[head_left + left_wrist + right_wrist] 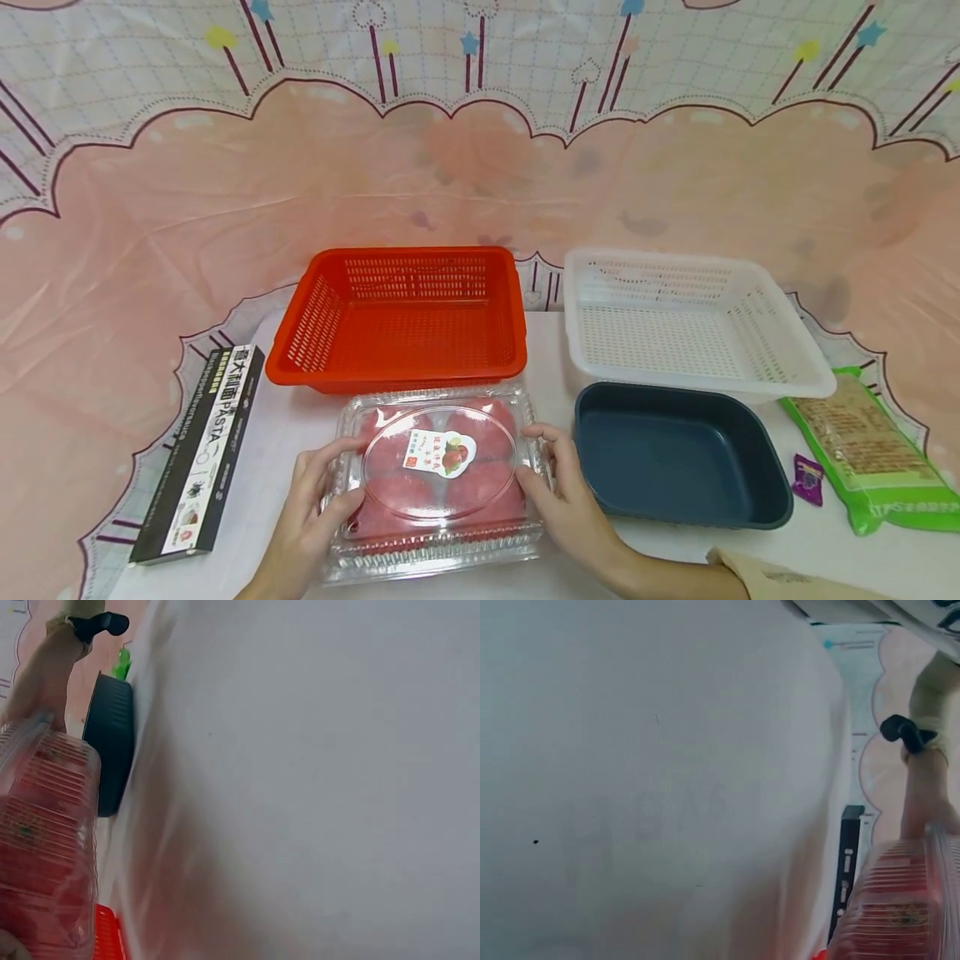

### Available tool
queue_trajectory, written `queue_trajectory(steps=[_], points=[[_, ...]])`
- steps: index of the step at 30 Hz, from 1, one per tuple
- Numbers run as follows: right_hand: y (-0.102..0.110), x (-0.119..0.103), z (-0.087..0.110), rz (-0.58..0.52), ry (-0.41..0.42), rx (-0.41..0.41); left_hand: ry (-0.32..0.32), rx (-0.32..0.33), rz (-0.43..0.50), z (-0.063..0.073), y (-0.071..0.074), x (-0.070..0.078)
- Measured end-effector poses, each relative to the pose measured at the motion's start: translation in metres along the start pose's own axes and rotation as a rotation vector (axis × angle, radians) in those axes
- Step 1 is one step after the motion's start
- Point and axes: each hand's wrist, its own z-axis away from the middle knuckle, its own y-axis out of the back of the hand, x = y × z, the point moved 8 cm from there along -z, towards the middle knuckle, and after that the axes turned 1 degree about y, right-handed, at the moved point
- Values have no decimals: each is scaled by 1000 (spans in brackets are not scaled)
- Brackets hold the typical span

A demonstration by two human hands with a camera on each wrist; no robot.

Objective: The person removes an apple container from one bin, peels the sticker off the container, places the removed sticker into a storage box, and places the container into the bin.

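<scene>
A clear plastic clamshell box (442,417) with red contents and a fruit label on its lid is in front, at the middle of the head view. My left hand (306,504) grips its left side, thumb on the lid. At the opposite side my right hand (564,496) holds the box, its thumb likewise over the lid and the fingers at the far edge. Both wrist views show the ribbed side of the box; in the left one, only a bit of my left hand (10,948) shows at the bottom corner.
Behind the box stands a red basket (517,333); a white basket (813,379) is at the back right. Nearer on the right are a dark blue basin (667,462), a purple-wrapped candy (807,480) and a green-edged food packet (862,433). A black pasta box (198,454) lies left.
</scene>
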Motion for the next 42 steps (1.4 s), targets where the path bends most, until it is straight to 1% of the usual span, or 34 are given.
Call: queue_trajectory(steps=[3, 6, 10, 13, 16, 19, 23, 28, 32, 36, 40, 42], points=[[-5, 1, -1, -14, 37, 7, 41, -3, 22, 0, 0, -13], [-8, 5, -2, -23, 18, 16, 51, 4, 33, -1, 2, -20], [-11, 10, -5, -24, -33, 25, 51, 18, 27, -1, 3, -23], [-11, 13, -7, -24, -64, 39, 66, 21, 18, -3, 4, -25], [-12, 16, -9, -24, -67, 50, 92, 9, 15, -6, 3, -28], [-14, 18, -11, -20, -55, 53, 117, -4, 17, -9, 3, -32], [-17, 24, -13, -22, -71, 42, 126, -17, 29, -9, 3, -36], [-22, 33, -13, -27, -99, 19, 111, -35, 13, -11, 3, -41], [-24, 37, -14, -23, -102, 2, 100, -60, -11, -13, 2, -46], [-25, 41, -14, -17, -107, -9, 88, -84, -44, -14, 1, -46], [-25, 46, -15, 8, -125, -11, 71, -85, -66, -15, 0, -47], [-24, 47, -15, 17, -126, -11, 60, -85, -62, -16, -1, -47]])
